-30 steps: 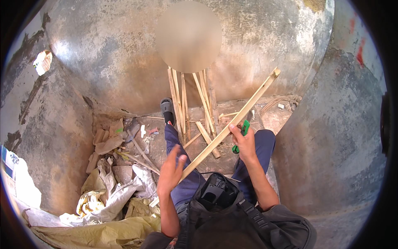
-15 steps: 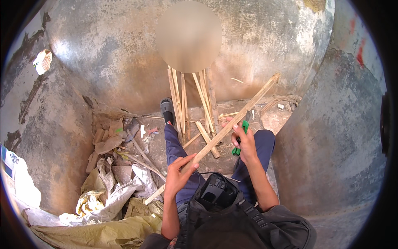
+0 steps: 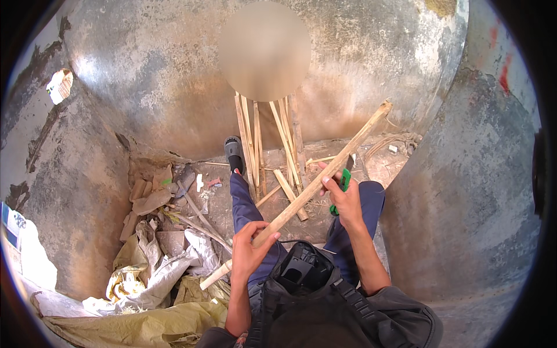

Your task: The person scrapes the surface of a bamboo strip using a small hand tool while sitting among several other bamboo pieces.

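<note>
A long pale strip of split wood or bamboo [image 3: 299, 200] slants across in front of me, from near my left thigh up to the far right. My left hand [image 3: 252, 249] is closed round its lower part, with the near end sticking out below the wrist. In my right hand [image 3: 346, 203] is a green utility knife [image 3: 346, 181], its dark blade out and pointing up beside the strip. The thumb and fingers of that hand also touch the strip about midway. A thin sliver curls by the strip's far end.
Several similar strips [image 3: 249, 136] lean on the curved concrete wall [image 3: 371, 64], their tops behind a blurred disc. A short stick [image 3: 290, 194] lies between my legs. Broken pieces [image 3: 154, 200] and crumpled sacks [image 3: 162, 284] lie at left. Another wall [image 3: 464, 191] rises close on my right.
The utility knife has turned in my right hand, and its blade shows more plainly. A loose shaving seen against the wall is gone from there. My left hand has shifted only slightly.
</note>
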The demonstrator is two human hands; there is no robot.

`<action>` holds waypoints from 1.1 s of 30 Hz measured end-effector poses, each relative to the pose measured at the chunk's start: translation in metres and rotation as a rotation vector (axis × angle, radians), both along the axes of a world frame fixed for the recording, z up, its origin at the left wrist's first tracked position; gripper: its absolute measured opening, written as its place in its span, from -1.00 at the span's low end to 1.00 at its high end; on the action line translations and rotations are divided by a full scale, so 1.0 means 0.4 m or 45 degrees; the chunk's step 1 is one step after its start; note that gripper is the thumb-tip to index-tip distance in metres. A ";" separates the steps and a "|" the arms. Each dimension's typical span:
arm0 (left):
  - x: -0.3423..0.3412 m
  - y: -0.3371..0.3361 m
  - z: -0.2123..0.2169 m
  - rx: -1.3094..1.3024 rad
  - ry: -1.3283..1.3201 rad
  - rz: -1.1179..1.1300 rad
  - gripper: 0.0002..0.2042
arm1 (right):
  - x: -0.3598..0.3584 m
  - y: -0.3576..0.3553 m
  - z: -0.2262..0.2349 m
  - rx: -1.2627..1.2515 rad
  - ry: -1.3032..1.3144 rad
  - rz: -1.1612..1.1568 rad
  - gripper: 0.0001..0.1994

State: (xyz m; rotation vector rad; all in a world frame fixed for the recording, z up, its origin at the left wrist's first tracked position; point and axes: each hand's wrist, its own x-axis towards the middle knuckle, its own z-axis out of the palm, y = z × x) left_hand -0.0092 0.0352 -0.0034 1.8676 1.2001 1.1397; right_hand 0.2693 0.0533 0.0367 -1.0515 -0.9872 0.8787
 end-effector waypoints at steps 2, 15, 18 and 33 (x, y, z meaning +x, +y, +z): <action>0.004 -0.003 -0.007 -0.007 -0.034 0.015 -0.65 | -0.002 0.000 0.002 0.019 0.000 -0.011 -0.51; 0.020 -0.028 -0.003 0.012 -0.041 0.033 -0.71 | 0.011 0.016 -0.042 0.056 0.101 -0.002 -0.57; 0.024 -0.026 -0.013 0.030 -0.105 0.035 -0.73 | 0.010 0.017 -0.043 0.048 0.102 -0.010 -0.57; 0.027 -0.033 -0.040 -0.098 -0.143 0.029 -0.80 | 0.013 0.023 -0.057 0.089 0.108 0.018 -0.68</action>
